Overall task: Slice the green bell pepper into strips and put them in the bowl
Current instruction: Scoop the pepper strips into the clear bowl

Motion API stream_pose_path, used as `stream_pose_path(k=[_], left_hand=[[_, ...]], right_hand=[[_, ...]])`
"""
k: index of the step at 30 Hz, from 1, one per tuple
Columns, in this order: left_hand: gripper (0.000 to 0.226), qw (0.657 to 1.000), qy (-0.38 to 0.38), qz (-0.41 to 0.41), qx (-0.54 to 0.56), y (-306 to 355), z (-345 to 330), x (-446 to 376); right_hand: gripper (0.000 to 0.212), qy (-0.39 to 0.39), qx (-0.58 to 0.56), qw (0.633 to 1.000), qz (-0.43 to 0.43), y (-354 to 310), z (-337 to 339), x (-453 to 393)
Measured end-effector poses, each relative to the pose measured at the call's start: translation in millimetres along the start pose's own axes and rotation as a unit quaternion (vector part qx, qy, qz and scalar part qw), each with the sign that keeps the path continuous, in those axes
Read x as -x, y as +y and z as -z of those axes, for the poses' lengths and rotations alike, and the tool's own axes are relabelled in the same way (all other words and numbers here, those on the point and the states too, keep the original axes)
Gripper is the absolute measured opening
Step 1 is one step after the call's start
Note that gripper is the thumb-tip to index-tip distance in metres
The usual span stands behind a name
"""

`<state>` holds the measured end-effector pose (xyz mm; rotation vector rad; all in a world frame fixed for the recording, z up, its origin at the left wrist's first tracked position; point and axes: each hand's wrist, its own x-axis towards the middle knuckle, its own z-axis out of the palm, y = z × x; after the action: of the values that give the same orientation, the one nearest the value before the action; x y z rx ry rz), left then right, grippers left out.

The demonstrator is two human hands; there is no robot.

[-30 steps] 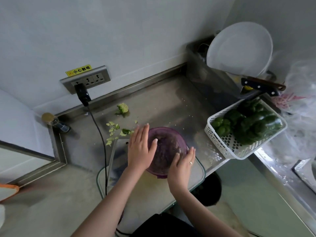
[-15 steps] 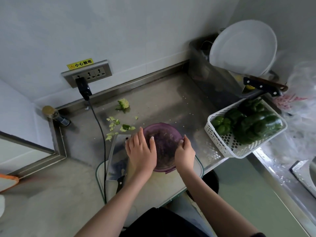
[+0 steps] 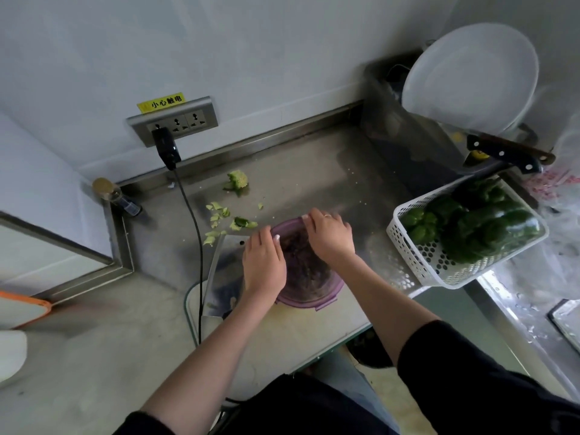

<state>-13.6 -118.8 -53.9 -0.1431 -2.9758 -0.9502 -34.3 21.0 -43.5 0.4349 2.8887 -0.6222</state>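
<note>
Since half a second ago our right hand [image 3: 329, 238] has slid from the bowl's 3 o'clock side up to its far rim, near 1 o'clock, and our left hand [image 3: 263, 265] has shifted slightly toward the bowl's 9 o'clock edge. Both hands now rest on the purple bowl [image 3: 309, 287], fingers bent over its rim; we cannot tell whether either one actually grasps the rim or just lies on it. A ring shows on the right hand.

The bowl sits on a pale cutting board [image 3: 282, 334] at the counter's near edge. Its contents look dark and blurred, so we cannot say what lies inside. At the bowl's 9 o'clock, partly under our left hand, lies a cleaver [image 3: 224, 265], blade flat on the board.

Pale green pepper scraps [image 3: 219, 221] are scattered on the steel counter [image 3: 314, 180] at the bowl's 10 o'clock, with the cut pepper core [image 3: 237, 181] farther out at 11 o'clock. At 3 o'clock a white plastic basket [image 3: 420, 262] holds whole green bell peppers [image 3: 480, 227], well apart from the bowl. Beyond the basket at 1 o'clock a dark-handled knife [image 3: 505, 152] rests on a metal container, beneath a white plate [image 3: 470, 76]. A black plug and cord [image 3: 188, 215] run down from the wall socket [image 3: 175, 120] at 11 o'clock.
</note>
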Motion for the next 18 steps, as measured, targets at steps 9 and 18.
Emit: stream_pose_path(k=[9,18], left_hand=[[0.042,0.966,-0.092,0.24,0.04,22.8,5.0,24.0],[0.049,0.992,-0.114,-0.046,-0.001,14.0,1.8,-1.5]], right_hand=[[0.037,0.205,-0.225,0.946,-0.107,6.8,24.1,36.2],[0.037,0.122,-0.444,0.819,-0.342,12.8,-29.9,128.2]])
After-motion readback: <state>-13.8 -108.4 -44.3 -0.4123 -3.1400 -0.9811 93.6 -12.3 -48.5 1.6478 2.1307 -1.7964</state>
